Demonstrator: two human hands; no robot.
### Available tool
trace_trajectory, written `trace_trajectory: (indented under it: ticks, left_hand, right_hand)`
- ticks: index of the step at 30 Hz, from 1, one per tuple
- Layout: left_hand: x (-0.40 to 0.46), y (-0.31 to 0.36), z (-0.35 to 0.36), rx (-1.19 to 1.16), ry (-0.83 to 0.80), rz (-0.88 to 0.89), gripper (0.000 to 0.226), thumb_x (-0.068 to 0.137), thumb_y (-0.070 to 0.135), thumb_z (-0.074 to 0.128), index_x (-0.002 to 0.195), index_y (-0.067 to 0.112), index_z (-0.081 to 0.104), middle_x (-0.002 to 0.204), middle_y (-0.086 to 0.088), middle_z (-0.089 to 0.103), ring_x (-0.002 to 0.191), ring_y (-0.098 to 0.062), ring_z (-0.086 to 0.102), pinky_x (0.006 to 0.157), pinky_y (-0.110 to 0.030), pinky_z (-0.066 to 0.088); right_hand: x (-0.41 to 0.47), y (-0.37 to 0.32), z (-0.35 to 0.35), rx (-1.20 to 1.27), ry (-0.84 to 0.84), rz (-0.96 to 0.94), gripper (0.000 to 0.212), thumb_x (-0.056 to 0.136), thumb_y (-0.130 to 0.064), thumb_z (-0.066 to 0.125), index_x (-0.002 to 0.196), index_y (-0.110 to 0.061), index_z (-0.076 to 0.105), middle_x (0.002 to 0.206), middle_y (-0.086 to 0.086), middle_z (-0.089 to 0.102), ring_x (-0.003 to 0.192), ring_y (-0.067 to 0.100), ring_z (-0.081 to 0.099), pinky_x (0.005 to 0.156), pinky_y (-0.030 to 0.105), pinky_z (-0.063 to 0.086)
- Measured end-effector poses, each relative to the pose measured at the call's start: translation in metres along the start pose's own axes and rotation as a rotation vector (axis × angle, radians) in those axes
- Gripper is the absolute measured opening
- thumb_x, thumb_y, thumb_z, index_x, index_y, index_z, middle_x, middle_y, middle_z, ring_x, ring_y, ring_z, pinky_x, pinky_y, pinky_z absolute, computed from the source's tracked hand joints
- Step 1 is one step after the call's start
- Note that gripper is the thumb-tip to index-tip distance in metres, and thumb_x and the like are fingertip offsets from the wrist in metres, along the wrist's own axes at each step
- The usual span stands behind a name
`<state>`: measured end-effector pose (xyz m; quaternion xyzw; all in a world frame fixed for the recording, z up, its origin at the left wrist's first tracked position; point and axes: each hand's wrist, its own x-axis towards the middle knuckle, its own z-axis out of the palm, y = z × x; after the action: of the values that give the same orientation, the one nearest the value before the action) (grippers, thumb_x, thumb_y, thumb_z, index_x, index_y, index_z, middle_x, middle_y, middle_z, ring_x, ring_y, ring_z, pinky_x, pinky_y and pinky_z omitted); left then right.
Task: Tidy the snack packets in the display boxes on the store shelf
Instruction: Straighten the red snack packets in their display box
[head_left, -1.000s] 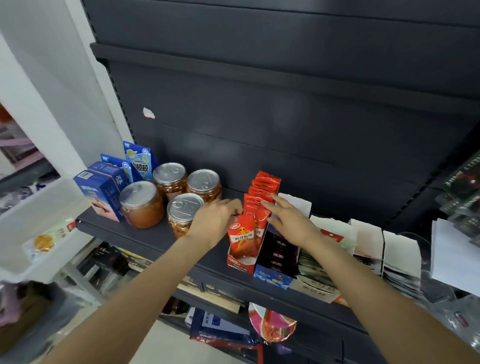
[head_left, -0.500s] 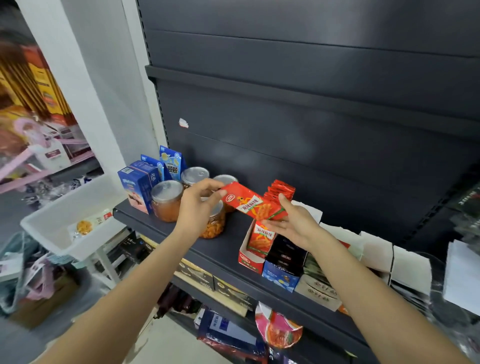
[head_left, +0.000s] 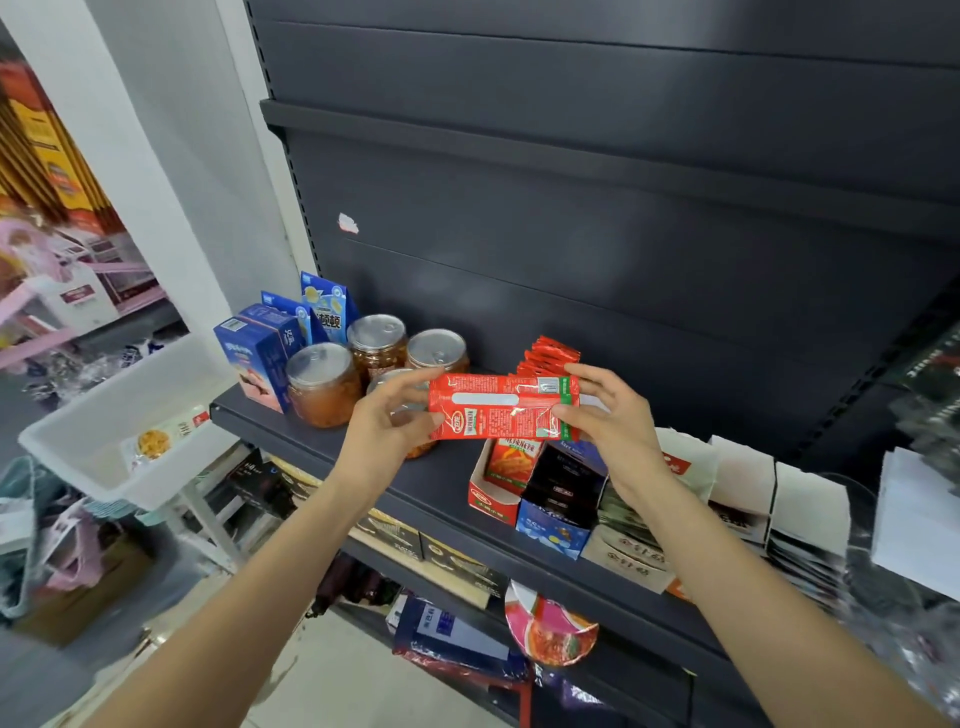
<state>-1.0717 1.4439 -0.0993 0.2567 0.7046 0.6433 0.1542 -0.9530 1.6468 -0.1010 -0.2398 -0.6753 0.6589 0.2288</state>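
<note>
Item: red snack packet (head_left: 501, 407), pinched at either end by left hand (head_left: 387, 421) and right hand (head_left: 605, 415), held flat above the red display box (head_left: 488, 501) on the shelf (head_left: 447, 480); step in hand, straightening; next, likely stand it upright and slot it in the row

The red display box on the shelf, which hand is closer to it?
Right. The right hand hangs just above the red display box; the left hand is off toward the jars.

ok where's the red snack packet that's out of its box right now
In the head view the red snack packet is held sideways in mid-air between the left hand and right hand, above the red display box and just right of the jars.
</note>
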Motion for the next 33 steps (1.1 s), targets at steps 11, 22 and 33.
trace_trajectory:
  ticks: [11,22,33]
  left_hand:
    - [0.007,0.003,-0.010,0.340,-0.041,0.206,0.040,0.086,0.005,0.064,0.115,0.032,0.061,0.107,0.014,0.061,0.104,-0.001,0.059,0.092,-0.020,0.049]
    - [0.043,-0.019,0.009,0.754,0.066,0.330,0.014,0.089,0.017,0.063,0.093,0.006,0.070,0.092,-0.006,0.070,0.082,-0.009,0.056,0.071,-0.016,0.039]
    - [0.057,-0.037,0.027,0.857,-0.289,0.388,0.019,0.090,0.012,0.061,0.105,0.013,0.072,0.105,-0.005,0.067,0.095,-0.018,0.063,0.085,-0.031,0.051]
  right_hand:
    - [0.016,0.008,0.000,-0.119,0.017,0.090,0.008,0.085,-0.017,0.068,0.088,-0.024,0.070,0.100,-0.003,0.070,0.095,0.013,0.066,0.086,0.036,0.055]
    - [0.039,0.031,-0.004,-0.689,-0.085,0.079,0.033,0.096,-0.025,0.051,0.127,-0.013,0.054,0.125,0.003,0.056,0.122,0.019,0.051,0.098,0.027,0.039]
    - [0.050,0.048,-0.009,-1.140,-0.378,-0.076,0.064,0.096,-0.031,0.051,0.150,-0.021,0.018,0.159,-0.006,0.005,0.144,0.016,0.015,0.114,0.033,0.024]
